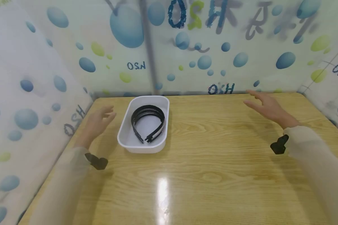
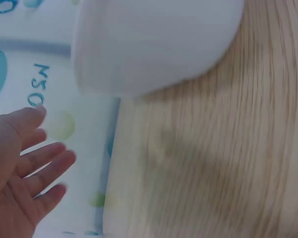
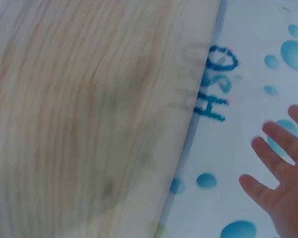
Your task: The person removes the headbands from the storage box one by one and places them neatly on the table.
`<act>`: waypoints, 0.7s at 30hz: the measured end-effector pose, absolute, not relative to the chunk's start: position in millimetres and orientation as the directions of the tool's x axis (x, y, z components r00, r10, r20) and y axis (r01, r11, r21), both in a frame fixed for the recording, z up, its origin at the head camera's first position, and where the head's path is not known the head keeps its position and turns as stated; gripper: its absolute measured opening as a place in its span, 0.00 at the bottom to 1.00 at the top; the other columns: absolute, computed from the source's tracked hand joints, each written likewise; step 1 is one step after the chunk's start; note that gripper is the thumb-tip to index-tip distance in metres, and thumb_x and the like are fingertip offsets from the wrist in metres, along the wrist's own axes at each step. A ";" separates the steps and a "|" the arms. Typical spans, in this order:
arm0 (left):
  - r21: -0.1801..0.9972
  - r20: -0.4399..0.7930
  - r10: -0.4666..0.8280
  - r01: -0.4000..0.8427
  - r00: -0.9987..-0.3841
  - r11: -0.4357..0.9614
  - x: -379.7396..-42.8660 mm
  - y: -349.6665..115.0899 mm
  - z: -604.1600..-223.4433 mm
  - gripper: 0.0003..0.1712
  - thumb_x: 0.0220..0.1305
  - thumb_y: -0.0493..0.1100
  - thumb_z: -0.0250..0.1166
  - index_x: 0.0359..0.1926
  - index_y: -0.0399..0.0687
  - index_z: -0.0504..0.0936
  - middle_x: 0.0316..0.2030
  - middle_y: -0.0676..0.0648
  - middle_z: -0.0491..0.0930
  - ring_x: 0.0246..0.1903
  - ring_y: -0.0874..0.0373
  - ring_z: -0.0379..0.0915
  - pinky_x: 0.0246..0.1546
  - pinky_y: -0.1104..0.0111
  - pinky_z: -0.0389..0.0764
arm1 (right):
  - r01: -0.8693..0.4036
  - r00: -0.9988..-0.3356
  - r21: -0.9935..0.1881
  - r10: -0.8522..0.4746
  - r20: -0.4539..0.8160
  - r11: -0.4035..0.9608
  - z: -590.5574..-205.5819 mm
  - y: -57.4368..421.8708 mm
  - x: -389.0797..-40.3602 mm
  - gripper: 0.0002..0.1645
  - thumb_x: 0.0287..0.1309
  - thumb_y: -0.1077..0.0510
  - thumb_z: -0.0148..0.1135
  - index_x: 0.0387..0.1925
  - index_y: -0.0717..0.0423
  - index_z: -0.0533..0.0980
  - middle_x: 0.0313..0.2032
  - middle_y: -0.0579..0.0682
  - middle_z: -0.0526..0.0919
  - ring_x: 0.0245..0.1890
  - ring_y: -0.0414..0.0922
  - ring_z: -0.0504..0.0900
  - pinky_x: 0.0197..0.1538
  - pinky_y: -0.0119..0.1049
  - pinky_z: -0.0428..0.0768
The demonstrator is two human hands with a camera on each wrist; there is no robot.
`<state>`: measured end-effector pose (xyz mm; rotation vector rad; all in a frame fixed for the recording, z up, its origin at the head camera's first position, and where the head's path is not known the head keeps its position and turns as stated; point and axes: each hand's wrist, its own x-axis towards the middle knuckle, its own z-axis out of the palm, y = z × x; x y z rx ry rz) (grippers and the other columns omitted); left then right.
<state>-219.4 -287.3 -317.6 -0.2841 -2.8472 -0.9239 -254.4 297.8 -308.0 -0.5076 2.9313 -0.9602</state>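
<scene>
A white plastic basin stands at the back left of the wooden table. Inside it lie black headbands, nested together, with toothed inner sides and their ends toward me. Just left of the basin, my left hand hovers with fingers loosely bent and nothing in them; the left wrist view shows its palm beside the basin's blurred outer wall. Over the back right of the table, my right hand is raised with fingers extended, holding nothing. Its spread fingers show in the right wrist view.
The wood-grain table reaches to a curtain printed with blue and green bubbles, which hangs along its back edge and continues on both sides. A dark wrist strap with a small device sits at each sleeve cuff.
</scene>
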 end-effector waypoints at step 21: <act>0.846 0.017 0.107 0.072 -0.994 0.528 -197.1 -255.7 -317.9 0.22 0.60 0.31 0.59 0.55 0.27 0.70 0.51 0.29 0.72 0.48 0.39 0.72 0.38 0.67 0.82 | -0.397 -0.842 -0.684 -0.540 0.005 0.612 -289.2 179.9 -283.9 0.29 0.65 0.46 0.50 0.59 0.60 0.68 0.57 0.61 0.70 0.57 0.58 0.67 0.57 0.57 0.68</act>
